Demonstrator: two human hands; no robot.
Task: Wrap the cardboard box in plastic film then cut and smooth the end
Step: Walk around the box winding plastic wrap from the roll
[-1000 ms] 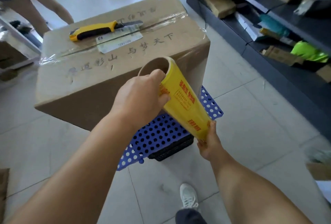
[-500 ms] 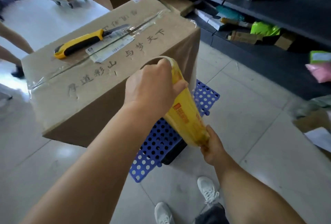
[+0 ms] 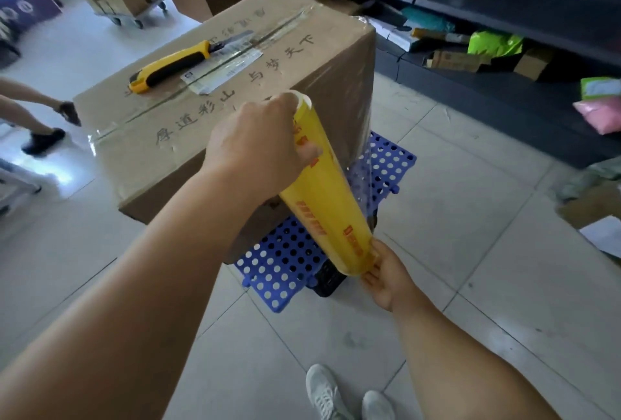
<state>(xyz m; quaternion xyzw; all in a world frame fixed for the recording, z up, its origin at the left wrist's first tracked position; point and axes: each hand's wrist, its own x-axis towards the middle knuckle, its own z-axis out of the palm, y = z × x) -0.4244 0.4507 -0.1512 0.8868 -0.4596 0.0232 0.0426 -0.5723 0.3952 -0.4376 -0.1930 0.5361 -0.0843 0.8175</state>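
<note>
Head view: handwritten Chinese characters cross the cardboard box (image 3: 215,137) top.

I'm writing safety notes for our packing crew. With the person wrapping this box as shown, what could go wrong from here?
1. The utility knife lies loose on top of the cardboard box with its blade out; jostling might knock it off, or a hand could brush it.
2. The film roll is held only at its ends by the left hand and right hand; it may slip.
3. The blue perforated platform juts out near the person's shoes, a likely trip point.
</note>
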